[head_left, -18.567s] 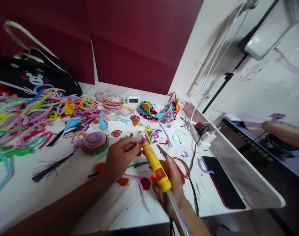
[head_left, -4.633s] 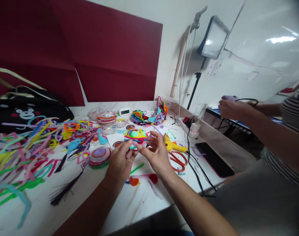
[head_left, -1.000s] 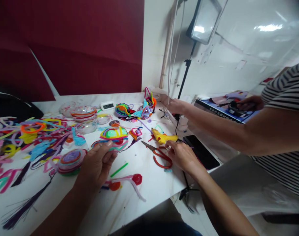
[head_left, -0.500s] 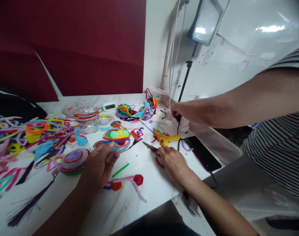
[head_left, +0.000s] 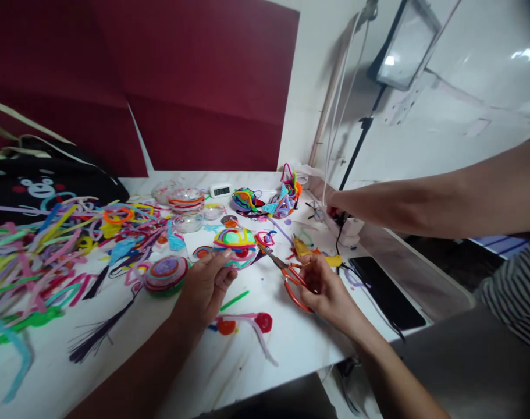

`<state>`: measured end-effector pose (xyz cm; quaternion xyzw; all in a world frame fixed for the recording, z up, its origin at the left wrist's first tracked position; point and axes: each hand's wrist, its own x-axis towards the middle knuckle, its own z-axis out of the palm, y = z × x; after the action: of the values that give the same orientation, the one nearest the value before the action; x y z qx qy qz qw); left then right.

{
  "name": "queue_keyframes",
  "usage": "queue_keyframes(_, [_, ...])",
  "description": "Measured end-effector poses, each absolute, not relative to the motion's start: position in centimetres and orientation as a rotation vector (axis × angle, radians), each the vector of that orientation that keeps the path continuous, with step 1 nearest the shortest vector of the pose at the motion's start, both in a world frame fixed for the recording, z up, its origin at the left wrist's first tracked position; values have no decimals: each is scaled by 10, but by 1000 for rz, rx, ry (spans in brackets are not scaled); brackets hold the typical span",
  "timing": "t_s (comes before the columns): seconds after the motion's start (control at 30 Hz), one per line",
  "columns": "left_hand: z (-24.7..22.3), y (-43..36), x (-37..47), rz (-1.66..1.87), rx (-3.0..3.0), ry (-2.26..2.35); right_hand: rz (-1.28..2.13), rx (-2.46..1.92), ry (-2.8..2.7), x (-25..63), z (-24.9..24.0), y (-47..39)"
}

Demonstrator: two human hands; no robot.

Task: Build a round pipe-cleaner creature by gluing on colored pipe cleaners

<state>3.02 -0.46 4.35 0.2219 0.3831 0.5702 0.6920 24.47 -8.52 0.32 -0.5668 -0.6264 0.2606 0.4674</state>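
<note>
My left hand [head_left: 210, 285] is closed around a ball-shaped ornament [head_left: 234, 240] wrapped in coloured pipe cleaners, with green, yellow, red and blue bands. In my right hand [head_left: 330, 291] are orange-handled scissors [head_left: 296, 285], raised off the table. Their blades point left, the tips near the ornament's right side. Behind the right hand lies a yellow hot glue gun [head_left: 319, 254]. A round ornament [head_left: 166, 273] with a purple and orange spiral top sits left of my left hand. Between my forearms lie a green pipe cleaner piece [head_left: 235, 300] and a red pipe cleaner coil [head_left: 263, 322].
Many loose pipe cleaners [head_left: 33, 256] cover the left side, before a black bag [head_left: 59, 180]. Clear plastic domes [head_left: 188, 222], a small digital clock [head_left: 220, 190] and finished ornaments [head_left: 286, 201] stand at the back. A phone [head_left: 389, 294] lies right. Another person's arm [head_left: 426, 206] reaches in to the power strip.
My right hand has lifted the scissors off the table and turned their blades toward the ornament. The view has swung left, so the black bag shows more. My left hand still holds the ornament.
</note>
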Motion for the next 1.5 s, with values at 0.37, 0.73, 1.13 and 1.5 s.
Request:
queue_keyframes(0.37, [46,-6,31,1270,384,862,138,-1328,-1738,226,12,-92])
queue_keyframes(0.73, [46,-9,32,1286,389,833,-321,-1458,-1887,192,11,-96])
queue_keyframes(1.13, [43,-12,30,1303,371,757,-435,-1466,-1887,180,9,-91])
queue_keyframes(1.5, [45,-14,31,1315,366,763,-535,-1418,-1871,176,5,-86])
